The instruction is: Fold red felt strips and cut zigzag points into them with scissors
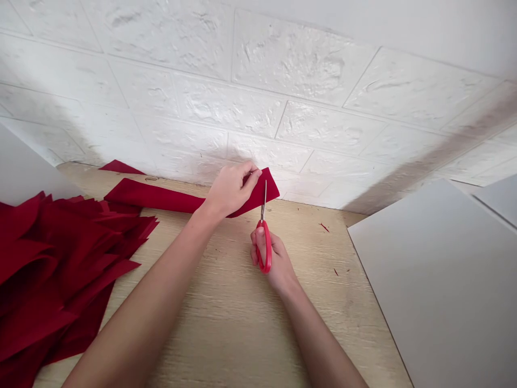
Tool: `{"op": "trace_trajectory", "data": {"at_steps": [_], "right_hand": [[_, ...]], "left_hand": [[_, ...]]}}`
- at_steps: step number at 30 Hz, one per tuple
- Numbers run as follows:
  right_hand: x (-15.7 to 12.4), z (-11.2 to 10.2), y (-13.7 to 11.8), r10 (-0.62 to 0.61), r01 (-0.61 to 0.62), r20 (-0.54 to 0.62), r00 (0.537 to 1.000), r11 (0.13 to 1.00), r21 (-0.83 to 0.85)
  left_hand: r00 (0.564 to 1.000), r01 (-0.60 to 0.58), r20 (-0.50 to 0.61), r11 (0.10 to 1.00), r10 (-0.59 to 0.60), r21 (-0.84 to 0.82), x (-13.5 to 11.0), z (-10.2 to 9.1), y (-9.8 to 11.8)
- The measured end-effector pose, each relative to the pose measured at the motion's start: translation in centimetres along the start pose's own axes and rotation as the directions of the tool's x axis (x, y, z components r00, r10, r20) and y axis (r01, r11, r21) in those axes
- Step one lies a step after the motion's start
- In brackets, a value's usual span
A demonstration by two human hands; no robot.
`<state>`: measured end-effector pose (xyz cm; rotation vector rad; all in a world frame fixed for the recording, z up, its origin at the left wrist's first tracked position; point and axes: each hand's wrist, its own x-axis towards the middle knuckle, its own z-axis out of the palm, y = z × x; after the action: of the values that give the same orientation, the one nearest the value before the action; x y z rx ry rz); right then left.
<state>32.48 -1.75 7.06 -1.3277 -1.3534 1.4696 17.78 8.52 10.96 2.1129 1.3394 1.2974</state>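
Note:
My left hand pinches the upper edge of a long dark-red fabric strip near its right end. The strip stretches left across the tabletop, and its right end is lifted off the wood. My right hand has its fingers in the loops of red-handled scissors. The blades point away from me and lie across the strip's right end, a little right of my left fingertips. Whether the blades are fully closed is hard to make out.
On the left lies a large heap of red fabric pieces. Another red scrap rests by the white brick-patterned wall. A white panel stands on the right. Small red threads are scattered on the wooden tabletop.

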Motion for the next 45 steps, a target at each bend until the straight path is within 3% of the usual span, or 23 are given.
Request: {"op": "trace_trajectory", "data": {"at_steps": [8,15,27,35,45], "right_hand": [[0.1,-0.4,0.4,-0.036,0.036,-0.030,0.999,0.999,-0.023],[-0.1,-0.3,-0.2,-0.035,0.035,-0.041,0.999,0.999,0.009],[0.2,-0.4,0.4,-0.050,0.050,-0.030,0.998,0.999,-0.002],[0.1,-0.5,0.0,-0.039,0.041,-0.074,0.997,0.999,0.020],[0.2,-0.4,0.3,-0.035,0.036,-0.075,0.997,0.999,0.013]], "left_hand": [[1.000,0.007,-0.026,1.000,-0.007,-0.008,0.0,-0.3,0.3],[1.000,-0.005,0.029,1.000,0.006,-0.016,-0.1,0.3,0.7],[1.000,0.009,0.007,1.000,-0.009,-0.015,-0.1,0.0,0.9],[0.998,-0.039,0.057,0.999,0.040,-0.011,-0.3,0.9,1.0],[0.998,0.002,0.056,1.000,0.000,-0.030,-0.3,0.7,1.0]]}}
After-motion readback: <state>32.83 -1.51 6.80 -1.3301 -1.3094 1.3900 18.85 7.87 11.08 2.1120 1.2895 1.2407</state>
